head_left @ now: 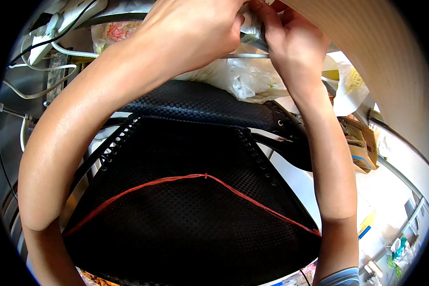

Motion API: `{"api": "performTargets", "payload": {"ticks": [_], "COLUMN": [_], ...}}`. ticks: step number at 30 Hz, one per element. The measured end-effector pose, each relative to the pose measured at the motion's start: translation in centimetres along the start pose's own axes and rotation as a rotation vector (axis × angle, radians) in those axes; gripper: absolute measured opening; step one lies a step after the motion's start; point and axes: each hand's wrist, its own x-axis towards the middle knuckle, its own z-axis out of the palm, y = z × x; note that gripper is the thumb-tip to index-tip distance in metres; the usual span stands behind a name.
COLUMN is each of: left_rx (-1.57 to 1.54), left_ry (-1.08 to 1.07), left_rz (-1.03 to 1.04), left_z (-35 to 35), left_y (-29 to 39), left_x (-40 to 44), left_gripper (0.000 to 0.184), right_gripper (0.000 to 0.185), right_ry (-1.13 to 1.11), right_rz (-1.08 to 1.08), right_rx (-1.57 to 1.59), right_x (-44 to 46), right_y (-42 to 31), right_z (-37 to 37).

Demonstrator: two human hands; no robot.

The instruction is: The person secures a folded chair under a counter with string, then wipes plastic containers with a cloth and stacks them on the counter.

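Both of my hands are raised close together at the top edge of the view. My left hand (219,26) is closed, its fingers curled and partly cut off by the frame. My right hand (295,40) has bent fingers pressed together, and what they grip is hidden or too small to name. A shiny, clear plastic-like piece (252,26) shows between the hands. Below my arms lies a black mesh chair (190,214) with laced edges and a padded black headrest (190,100). Red string (167,181), knotted near the middle, stretches across the mesh.
Crumpled clear plastic bags (248,78) lie behind the headrest. At upper left are a white power strip (83,12) and cables (62,47). A cardboard box (360,143) stands at right, and a large pale curved surface (376,47) fills the upper right.
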Motion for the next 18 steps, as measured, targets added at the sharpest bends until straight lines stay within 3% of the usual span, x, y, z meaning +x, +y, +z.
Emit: {"api": "performTargets", "payload": {"ticks": [4,7,10,13,16,18], "left_rx": [0.028,-0.003,-0.074,-0.096,-0.158,-0.112], "left_ry": [-0.076,-0.172,-0.148,-0.072,-0.139,-0.134], "left_rz": [-0.066,-0.089,0.000,0.058,-0.032,-0.011], "left_z": [-0.5,-1.1,-0.6,-0.5,-1.0,-0.6], "left_y": [0.3,0.6,-0.3,-0.5,-0.2,-0.5], "left_x": [0.8,0.9,1.0,1.1,0.9,0.8], "left_gripper": [0.022,0.024,0.024,0.022,0.020,0.021], "right_gripper": [0.015,0.017,0.017,0.016,0.016,0.016], "right_ry": [0.054,-0.021,0.123,0.115,0.091,-0.050], "right_rz": [-0.008,0.096,-0.058,-0.146,-0.063,0.075], "right_rx": [0.097,-0.013,0.102,-0.175,-0.154,0.120], "right_x": [0.1,-0.2,0.0,-0.2,-0.3,-0.2], "right_y": [0.2,-0.2,0.7,-0.2,-0.8,-0.8], "right_z": [0.3,0.0,1.0,0.3,0.2,-0.1]}}
